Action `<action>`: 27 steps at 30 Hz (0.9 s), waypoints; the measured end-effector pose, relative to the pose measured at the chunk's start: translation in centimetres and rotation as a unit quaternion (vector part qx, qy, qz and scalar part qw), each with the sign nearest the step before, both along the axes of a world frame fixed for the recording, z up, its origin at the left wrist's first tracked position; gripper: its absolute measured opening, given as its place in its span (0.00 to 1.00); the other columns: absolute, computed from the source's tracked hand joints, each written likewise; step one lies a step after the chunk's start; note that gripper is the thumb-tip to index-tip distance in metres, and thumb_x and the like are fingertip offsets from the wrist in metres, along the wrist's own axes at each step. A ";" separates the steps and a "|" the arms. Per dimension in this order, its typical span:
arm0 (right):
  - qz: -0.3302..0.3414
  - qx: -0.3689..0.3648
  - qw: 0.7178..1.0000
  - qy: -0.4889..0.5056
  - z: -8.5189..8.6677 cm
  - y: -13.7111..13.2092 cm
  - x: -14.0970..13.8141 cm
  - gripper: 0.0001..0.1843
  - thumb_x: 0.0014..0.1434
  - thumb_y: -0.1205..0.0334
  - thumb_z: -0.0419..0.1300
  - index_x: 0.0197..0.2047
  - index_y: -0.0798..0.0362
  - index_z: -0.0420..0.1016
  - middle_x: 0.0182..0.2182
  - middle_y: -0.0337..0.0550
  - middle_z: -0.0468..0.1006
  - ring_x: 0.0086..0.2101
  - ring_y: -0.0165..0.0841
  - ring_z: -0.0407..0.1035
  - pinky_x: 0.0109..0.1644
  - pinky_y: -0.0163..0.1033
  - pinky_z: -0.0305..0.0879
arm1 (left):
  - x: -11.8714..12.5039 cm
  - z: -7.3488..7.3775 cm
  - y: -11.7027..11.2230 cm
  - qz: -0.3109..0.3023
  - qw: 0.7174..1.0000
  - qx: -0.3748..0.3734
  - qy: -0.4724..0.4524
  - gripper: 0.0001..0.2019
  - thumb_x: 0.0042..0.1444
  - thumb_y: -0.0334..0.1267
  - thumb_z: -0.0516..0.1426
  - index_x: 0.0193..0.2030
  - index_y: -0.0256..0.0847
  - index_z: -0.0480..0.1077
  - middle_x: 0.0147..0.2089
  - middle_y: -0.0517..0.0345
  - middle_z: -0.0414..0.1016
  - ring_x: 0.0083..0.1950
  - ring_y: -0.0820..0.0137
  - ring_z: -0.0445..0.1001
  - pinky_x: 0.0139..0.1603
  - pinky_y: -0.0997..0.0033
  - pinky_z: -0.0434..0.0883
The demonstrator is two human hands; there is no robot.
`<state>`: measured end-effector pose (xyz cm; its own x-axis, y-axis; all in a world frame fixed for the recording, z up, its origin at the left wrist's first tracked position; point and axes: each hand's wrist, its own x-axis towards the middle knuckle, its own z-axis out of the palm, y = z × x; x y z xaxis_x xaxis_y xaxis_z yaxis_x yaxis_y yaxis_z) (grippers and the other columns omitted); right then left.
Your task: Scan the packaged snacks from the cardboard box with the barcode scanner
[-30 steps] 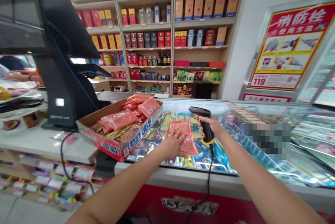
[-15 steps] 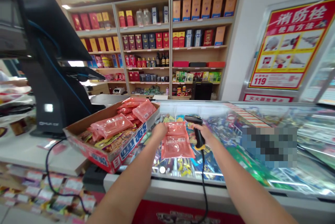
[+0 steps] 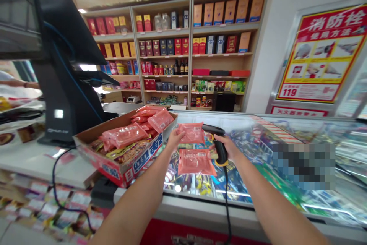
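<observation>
In the middle of the frame, my left hand (image 3: 174, 140) pinches a flat salmon-pink plastic packet (image 3: 191, 133) by its near edge, with a matching second packet (image 3: 196, 162) just below it above a glass-topped freezer chest (image 3: 200, 203); I cannot tell whether the two are joined. My right hand (image 3: 228, 147) closes around a black corded handheld barcode scanner (image 3: 220, 147), its nose right beside the upper packet, a close placement that suits a clean read. At centre left, a red-and-white cardboard tray (image 3: 123, 170) holds more pink packets (image 3: 124, 135).
</observation>
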<state>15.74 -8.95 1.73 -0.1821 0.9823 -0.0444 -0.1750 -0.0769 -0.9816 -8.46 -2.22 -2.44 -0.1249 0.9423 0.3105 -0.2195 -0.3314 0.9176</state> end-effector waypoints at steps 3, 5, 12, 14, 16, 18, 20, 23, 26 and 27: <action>-0.005 0.067 0.997 -0.026 0.8 -0.3 1.0 0.16 0.52 0.50 0.62 0.36 0.54 0.76 0.15 0.41 0.74 0.13 0.32 0.66 0.16 0.35 0.60 | -0.5 0.3 0.4 0.053 0.998 0.025 -0.015 0.22 0.35 0.48 0.67 0.34 0.35 0.72 0.27 0.61 0.72 0.29 0.72 0.71 0.34 0.73 0.68; 0.005 0.098 0.994 -0.056 1.2 -0.5 1.3 0.18 0.51 0.48 0.62 0.35 0.55 0.76 0.12 0.39 0.72 0.12 0.31 0.63 0.16 0.34 0.57 | -0.7 0.3 0.6 0.084 0.996 0.032 -0.011 0.23 0.35 0.48 0.66 0.36 0.35 0.72 0.28 0.61 0.73 0.30 0.72 0.70 0.35 0.74 0.68; 0.024 0.132 0.984 -0.117 1.4 -1.1 -0.1 0.17 0.47 0.49 0.64 0.31 0.55 0.75 0.11 0.37 0.70 0.13 0.30 0.64 0.19 0.33 0.57 | -1.0 -0.3 1.2 0.118 0.988 0.075 0.061 0.17 0.42 0.45 0.62 0.36 0.36 0.71 0.30 0.60 0.72 0.33 0.71 0.69 0.38 0.73 0.67; 0.020 0.132 0.984 -0.116 1.4 -1.4 -0.3 0.16 0.47 0.49 0.64 0.30 0.54 0.74 0.10 0.37 0.70 0.13 0.29 0.63 0.19 0.33 0.57 | -1.0 -0.2 1.1 0.121 0.986 0.083 0.073 0.16 0.43 0.44 0.61 0.37 0.36 0.72 0.31 0.60 0.73 0.33 0.71 0.69 0.38 0.73 0.66; 0.015 0.132 0.984 -0.117 1.5 -1.5 -0.3 0.15 0.46 0.50 0.64 0.29 0.54 0.74 0.10 0.36 0.69 0.13 0.29 0.62 0.18 0.33 0.57 | -1.0 0.0 0.8 0.127 0.985 0.081 0.086 0.15 0.43 0.44 0.61 0.36 0.37 0.71 0.30 0.60 0.72 0.32 0.71 0.69 0.37 0.73 0.66; 0.015 0.131 0.984 -0.122 1.5 -1.4 -0.3 0.15 0.46 0.50 0.64 0.28 0.54 0.73 0.10 0.36 0.69 0.12 0.29 0.62 0.18 0.34 0.57 | -1.0 0.3 0.5 0.132 0.983 0.074 0.101 0.14 0.43 0.44 0.61 0.34 0.37 0.71 0.29 0.61 0.71 0.32 0.71 0.68 0.36 0.74 0.65; 0.018 0.131 0.983 -0.129 1.5 -1.3 -0.1 0.16 0.46 0.49 0.64 0.28 0.54 0.74 0.10 0.37 0.69 0.12 0.29 0.62 0.18 0.34 0.57 | -0.9 0.6 0.3 0.139 0.981 0.070 0.114 0.13 0.44 0.43 0.61 0.34 0.37 0.71 0.28 0.62 0.71 0.31 0.71 0.68 0.36 0.74 0.65; 0.017 0.129 0.981 -0.142 1.3 -1.0 0.0 0.18 0.46 0.47 0.63 0.28 0.56 0.76 0.10 0.39 0.70 0.12 0.30 0.61 0.18 0.35 0.57 | -0.9 0.8 0.0 0.145 0.978 0.071 0.133 0.11 0.46 0.41 0.59 0.35 0.37 0.71 0.28 0.63 0.70 0.31 0.71 0.67 0.36 0.74 0.64; 0.009 0.126 0.982 -0.139 1.0 -0.7 0.1 0.19 0.47 0.47 0.62 0.31 0.56 0.77 0.10 0.39 0.71 0.13 0.31 0.63 0.19 0.36 0.57 | -0.7 0.9 -0.1 0.138 0.979 0.067 0.137 0.10 0.47 0.40 0.58 0.36 0.37 0.69 0.28 0.63 0.69 0.31 0.71 0.67 0.36 0.73 0.64; 0.007 0.126 0.983 -0.134 0.8 -0.5 0.1 0.19 0.48 0.47 0.63 0.32 0.56 0.78 0.11 0.39 0.71 0.13 0.31 0.63 0.19 0.36 0.57 | -0.5 0.9 -0.2 0.137 0.980 0.062 0.133 0.09 0.48 0.39 0.58 0.35 0.37 0.68 0.28 0.63 0.69 0.32 0.71 0.67 0.37 0.73 0.64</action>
